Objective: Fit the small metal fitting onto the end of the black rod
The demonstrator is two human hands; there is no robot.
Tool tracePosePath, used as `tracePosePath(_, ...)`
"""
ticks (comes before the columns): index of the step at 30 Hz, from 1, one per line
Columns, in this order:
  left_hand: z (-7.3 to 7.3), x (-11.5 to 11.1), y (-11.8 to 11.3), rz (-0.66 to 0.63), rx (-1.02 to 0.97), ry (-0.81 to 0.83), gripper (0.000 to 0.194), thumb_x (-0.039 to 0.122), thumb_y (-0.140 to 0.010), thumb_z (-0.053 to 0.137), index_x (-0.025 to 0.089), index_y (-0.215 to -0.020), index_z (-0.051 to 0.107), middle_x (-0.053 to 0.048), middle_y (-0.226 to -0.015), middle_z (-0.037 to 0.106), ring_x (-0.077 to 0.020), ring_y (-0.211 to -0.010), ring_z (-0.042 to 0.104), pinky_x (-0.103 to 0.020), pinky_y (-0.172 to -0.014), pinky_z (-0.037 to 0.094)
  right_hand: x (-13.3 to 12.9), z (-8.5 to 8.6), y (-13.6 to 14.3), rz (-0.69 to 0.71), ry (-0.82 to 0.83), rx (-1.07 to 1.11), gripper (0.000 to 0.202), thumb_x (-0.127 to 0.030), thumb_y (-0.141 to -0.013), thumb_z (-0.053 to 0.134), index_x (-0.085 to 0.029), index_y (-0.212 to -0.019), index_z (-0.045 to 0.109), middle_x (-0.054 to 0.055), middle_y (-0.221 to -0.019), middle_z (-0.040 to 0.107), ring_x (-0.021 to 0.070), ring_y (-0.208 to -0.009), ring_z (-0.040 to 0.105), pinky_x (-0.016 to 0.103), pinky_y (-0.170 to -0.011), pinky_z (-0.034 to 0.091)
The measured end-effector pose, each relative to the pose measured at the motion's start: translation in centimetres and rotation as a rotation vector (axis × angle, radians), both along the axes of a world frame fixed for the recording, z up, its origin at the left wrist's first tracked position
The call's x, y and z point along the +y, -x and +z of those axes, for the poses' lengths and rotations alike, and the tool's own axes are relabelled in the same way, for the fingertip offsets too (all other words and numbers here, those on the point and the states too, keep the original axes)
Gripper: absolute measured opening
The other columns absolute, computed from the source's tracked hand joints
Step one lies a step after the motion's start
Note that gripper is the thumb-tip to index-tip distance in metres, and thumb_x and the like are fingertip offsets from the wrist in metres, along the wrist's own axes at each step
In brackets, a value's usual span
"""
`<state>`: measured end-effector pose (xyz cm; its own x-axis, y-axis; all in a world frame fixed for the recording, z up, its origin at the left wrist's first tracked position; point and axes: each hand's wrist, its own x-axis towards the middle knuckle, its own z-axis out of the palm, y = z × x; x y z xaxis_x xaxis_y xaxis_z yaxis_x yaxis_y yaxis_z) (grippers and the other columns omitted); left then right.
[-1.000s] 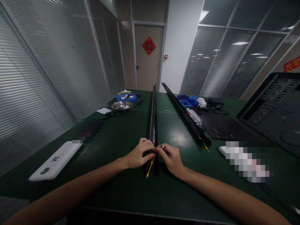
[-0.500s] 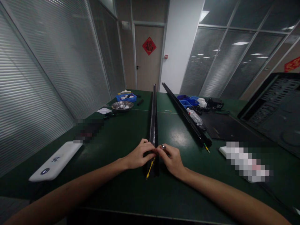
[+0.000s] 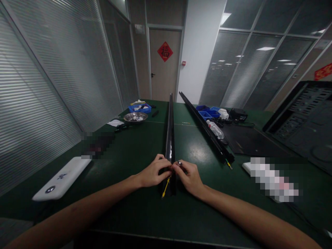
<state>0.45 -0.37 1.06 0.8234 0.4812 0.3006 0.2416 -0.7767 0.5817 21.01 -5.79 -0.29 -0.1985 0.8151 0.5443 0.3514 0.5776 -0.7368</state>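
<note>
A long black rail (image 3: 169, 135) runs away from me along the green table (image 3: 140, 148). My left hand (image 3: 155, 171) is closed at the rail's near end, thumb and fingers pinched over it. From the right, my right hand (image 3: 188, 175) meets it there, also pinched, with a ring on one finger. The fingertips nearly touch, and whatever lies between them is too small to make out. Below them a yellow wire (image 3: 166, 187) with a metal lug hangs out of the rail's end.
A second black rail (image 3: 204, 128) lies to the right, beside a plastic bottle (image 3: 215, 129) and blue bins (image 3: 211, 112). Left are a metal bowl (image 3: 135, 118), a blue tray (image 3: 140, 108) and a white device (image 3: 62, 178). A dark panel (image 3: 308, 128) stands far right.
</note>
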Motion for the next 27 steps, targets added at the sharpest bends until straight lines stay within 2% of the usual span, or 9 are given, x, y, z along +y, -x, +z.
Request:
tracePosePath(9,-0.09,0.12,-0.06,-0.011,0.006,0.012,0.013,0.024,-0.104,0.051,0.019,-0.100,0.062,-0.002,-0.094,0.068,-0.0197,-0.093,0.057,-0.040,-0.104,0.032,0.16,-0.22,-0.07,0.032,0.120,0.065,0.032,-0.043,-0.099,0.062,-0.017,-0.082,0.068,-0.001,-0.065,0.061,0.0122,-0.053,0.053,0.023,-0.050,0.041)
tracePosePath(16,-0.12,0.04,-0.12,-0.003,-0.012,0.014,0.012,0.025,-0.103,0.052,0.019,-0.100,0.063,-0.001,-0.094,0.067,-0.0194,-0.092,0.058,-0.040,-0.104,0.031,0.22,-0.78,-0.15,0.005,0.074,0.053,0.033,-0.043,-0.101,0.060,-0.018,-0.080,0.067,-0.002,-0.065,0.060,0.0128,-0.055,0.053,0.024,-0.054,0.041)
tracePosePath(20,-0.11,-0.04,-0.06,0.028,-0.024,0.002,0.012,0.026,-0.102,0.055,0.019,-0.103,0.063,-0.003,-0.098,0.068,-0.0204,-0.094,0.058,-0.042,-0.104,0.032,0.16,-0.56,-0.24,0.005,0.034,0.047,0.034,-0.040,-0.104,0.053,-0.019,-0.081,0.066,0.000,-0.069,0.061,0.0144,-0.060,0.057,0.025,-0.057,0.044)
tracePosePath(24,-0.15,0.02,-0.06,0.008,0.008,-0.020,0.012,0.027,-0.101,0.055,0.018,-0.103,0.064,-0.004,-0.096,0.068,-0.0210,-0.093,0.058,-0.043,-0.104,0.032,0.19,-0.26,-0.14,0.031,0.004,0.004,0.034,-0.039,-0.105,0.053,-0.019,-0.082,0.068,0.001,-0.073,0.062,0.0150,-0.063,0.058,0.026,-0.062,0.046)
tracePosePath(27,-0.18,0.07,-0.04,0.008,0.011,-0.023,0.012,0.024,-0.100,0.055,0.018,-0.104,0.064,-0.004,-0.097,0.068,-0.0208,-0.093,0.058,-0.042,-0.104,0.031,0.22,-0.26,-0.05,0.021,0.015,0.017,0.034,-0.039,-0.104,0.054,-0.018,-0.081,0.067,0.001,-0.071,0.061,0.0140,-0.060,0.056,0.025,-0.060,0.045)
